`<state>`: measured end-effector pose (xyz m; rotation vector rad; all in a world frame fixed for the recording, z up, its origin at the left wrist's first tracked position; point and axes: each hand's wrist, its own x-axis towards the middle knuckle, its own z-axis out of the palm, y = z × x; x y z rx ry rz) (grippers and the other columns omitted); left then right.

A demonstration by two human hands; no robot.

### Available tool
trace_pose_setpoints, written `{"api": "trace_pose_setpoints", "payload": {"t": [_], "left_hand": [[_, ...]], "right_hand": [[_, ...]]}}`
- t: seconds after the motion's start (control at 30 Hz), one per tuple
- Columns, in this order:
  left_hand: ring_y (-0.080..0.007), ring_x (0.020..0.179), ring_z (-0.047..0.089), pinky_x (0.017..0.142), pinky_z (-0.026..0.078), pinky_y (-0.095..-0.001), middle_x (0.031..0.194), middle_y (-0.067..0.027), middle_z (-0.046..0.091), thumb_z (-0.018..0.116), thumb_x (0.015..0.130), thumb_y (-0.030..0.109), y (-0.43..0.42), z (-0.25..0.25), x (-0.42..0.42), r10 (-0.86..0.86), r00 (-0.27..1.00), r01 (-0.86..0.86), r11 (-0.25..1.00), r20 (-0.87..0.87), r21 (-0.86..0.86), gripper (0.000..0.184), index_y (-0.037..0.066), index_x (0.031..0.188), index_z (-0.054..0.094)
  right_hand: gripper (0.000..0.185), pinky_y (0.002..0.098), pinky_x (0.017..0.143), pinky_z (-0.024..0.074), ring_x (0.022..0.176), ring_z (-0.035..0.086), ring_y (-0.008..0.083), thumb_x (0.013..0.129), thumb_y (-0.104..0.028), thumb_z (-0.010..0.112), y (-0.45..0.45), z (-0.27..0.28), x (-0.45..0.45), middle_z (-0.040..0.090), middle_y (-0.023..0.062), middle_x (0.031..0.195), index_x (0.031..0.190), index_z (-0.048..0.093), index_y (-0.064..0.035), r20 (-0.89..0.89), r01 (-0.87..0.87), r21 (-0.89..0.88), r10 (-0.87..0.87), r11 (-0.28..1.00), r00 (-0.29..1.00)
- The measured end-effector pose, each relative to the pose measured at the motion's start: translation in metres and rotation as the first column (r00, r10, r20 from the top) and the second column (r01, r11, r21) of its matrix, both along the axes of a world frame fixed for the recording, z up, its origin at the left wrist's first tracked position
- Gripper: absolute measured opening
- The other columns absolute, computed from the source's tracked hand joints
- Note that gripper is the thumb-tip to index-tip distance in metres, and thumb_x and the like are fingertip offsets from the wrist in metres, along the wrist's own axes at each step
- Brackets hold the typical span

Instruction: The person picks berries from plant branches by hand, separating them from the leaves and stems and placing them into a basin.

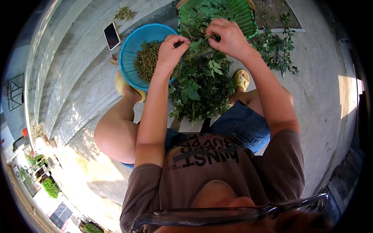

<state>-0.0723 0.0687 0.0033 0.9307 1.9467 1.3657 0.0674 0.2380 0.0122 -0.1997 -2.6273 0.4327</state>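
A leafy green branch point(204, 77) with small berry clusters lies between my knees and spreads upward under both hands. My left hand point(171, 52) is over the right rim of the blue basin point(125, 58), thumb and forefinger pinched at a green leaf. My right hand point(229, 39) is to its right, in front of the green basket, with curled fingers closed around a sprig of the branch. Part of that sprig is hidden behind the fingers. A heap of small greenish-brown berries point(149, 60) sits in the basin.
A green woven basket point(246, 17) holding leafy stems stands beyond my hands. More cut branches point(278, 50) lie on the concrete at the right. To the left, a phone point(112, 36) and a small berry pile point(125, 13) rest on the steps point(74, 58).
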Motion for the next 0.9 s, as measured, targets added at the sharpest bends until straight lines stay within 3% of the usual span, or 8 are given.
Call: {"api": "trace_pose_setpoints", "payload": {"t": [0.27, 0.33, 0.37, 0.47, 0.53, 0.73, 0.8, 0.9], "left_hand": [[-0.0158, 0.089, 0.051, 0.081, 0.038, -0.0268, 0.091, -0.0047, 0.055, 0.063, 0.077, 0.012, 0.002, 0.000, 0.004, 0.001, 0.999, -0.001, 1.000, -0.053, -0.003, 0.012, 0.001, 0.083, 0.063], [-0.0158, 0.089, 0.051, 0.080, 0.038, -0.0267, 0.091, -0.0047, 0.055, 0.063, 0.077, 0.012, 0.003, -0.001, 0.004, 0.000, 0.998, 0.000, 1.000, -0.061, -0.001, 0.012, 0.001, 0.082, 0.063], [-0.0158, 0.088, 0.051, 0.080, 0.039, -0.0269, 0.091, -0.0047, 0.055, 0.063, 0.078, 0.012, 0.003, -0.001, 0.004, 0.013, 0.999, -0.013, 1.000, -0.043, 0.004, 0.012, 0.000, 0.082, 0.063], [-0.0158, 0.086, 0.051, 0.079, 0.039, -0.0275, 0.090, -0.0046, 0.055, 0.063, 0.078, 0.011, 0.005, -0.001, 0.005, 0.030, 1.000, -0.030, 1.000, 0.008, 0.002, 0.012, 0.000, 0.082, 0.063], [-0.0158, 0.085, 0.051, 0.078, 0.039, -0.0280, 0.090, -0.0045, 0.055, 0.063, 0.078, 0.011, 0.006, -0.002, 0.006, 0.032, 0.999, -0.032, 0.999, 0.040, -0.003, 0.012, 0.000, 0.082, 0.063], [-0.0159, 0.084, 0.051, 0.078, 0.039, -0.0288, 0.091, -0.0040, 0.055, 0.063, 0.078, 0.011, 0.003, -0.010, 0.000, 0.057, 0.998, -0.057, 0.998, 0.024, 0.014, 0.012, -0.001, 0.081, 0.062], [-0.0160, 0.084, 0.051, 0.078, 0.038, -0.0286, 0.091, -0.0035, 0.055, 0.063, 0.078, 0.011, 0.002, -0.009, -0.002, 0.050, 0.999, -0.050, 0.999, 0.015, 0.016, 0.012, -0.001, 0.081, 0.062], [-0.0159, 0.083, 0.051, 0.077, 0.039, -0.0281, 0.091, -0.0034, 0.055, 0.063, 0.078, 0.011, 0.002, -0.005, 0.002, 0.051, 0.996, -0.050, 0.999, 0.075, -0.019, 0.012, 0.000, 0.082, 0.062]], "right_hand": [[0.011, 0.0380, 0.068, 0.0407, 0.082, 0.054, 0.0210, 0.067, -0.015, 0.062, 0.000, -0.014, -0.004, 0.052, 0.0011, 0.075, 0.076, 0.056, -0.0107, 0.011, 0.041, -0.021, -0.041, 0.999, 0.999], [0.010, 0.0341, 0.064, 0.0431, 0.072, 0.056, 0.0200, 0.069, -0.015, 0.062, 0.002, -0.024, -0.008, 0.055, 0.0033, 0.072, 0.074, 0.058, -0.0079, -0.026, 0.023, -0.381, -0.035, 0.924, 0.999], [0.010, 0.0341, 0.064, 0.0431, 0.072, 0.056, 0.0200, 0.069, -0.015, 0.062, 0.003, -0.028, -0.007, 0.055, 0.0033, 0.072, 0.074, 0.058, -0.0079, -0.026, 0.022, -0.381, -0.035, 0.924, 0.999], [0.013, 0.0300, 0.062, 0.0451, 0.066, 0.056, 0.0169, 0.070, -0.017, 0.063, 0.004, -0.034, -0.007, 0.059, 0.0056, 0.071, 0.076, 0.062, -0.0055, 0.001, 0.088, -0.684, -0.119, 0.725, 0.993], [0.017, 0.0288, 0.063, 0.0457, 0.064, 0.056, 0.0143, 0.072, -0.019, 0.064, 0.004, -0.036, -0.006, 0.061, 0.0055, 0.071, 0.080, 0.064, -0.0046, 0.102, 0.147, -0.886, -0.124, 0.440, 0.987], [0.017, 0.0279, 0.059, 0.0453, 0.060, 0.054, 0.0103, 0.073, -0.019, 0.063, 0.029, -0.031, 0.004, 0.058, 0.0022, 0.065, 0.081, 0.064, -0.0046, 0.102, 0.281, -0.617, -0.279, 0.735, 0.955], [0.017, 0.0262, 0.063, 0.0450, 0.067, 0.055, 0.0079, 0.077, -0.019, 0.063, 0.034, -0.026, 0.004, 0.059, 0.0000, 0.068, 0.085, 0.065, -0.0047, 0.048, 0.199, -0.717, -0.237, 0.668, 0.970], [0.017, 0.0209, 0.070, 0.0397, 0.077, 0.052, 0.0065, 0.084, -0.020, 0.063, 0.025, 0.000, 0.009, 0.061, -0.0028, 0.077, 0.090, 0.064, -0.0042, -0.102, -0.037, -0.937, -0.170, 0.348, 0.980]]}}
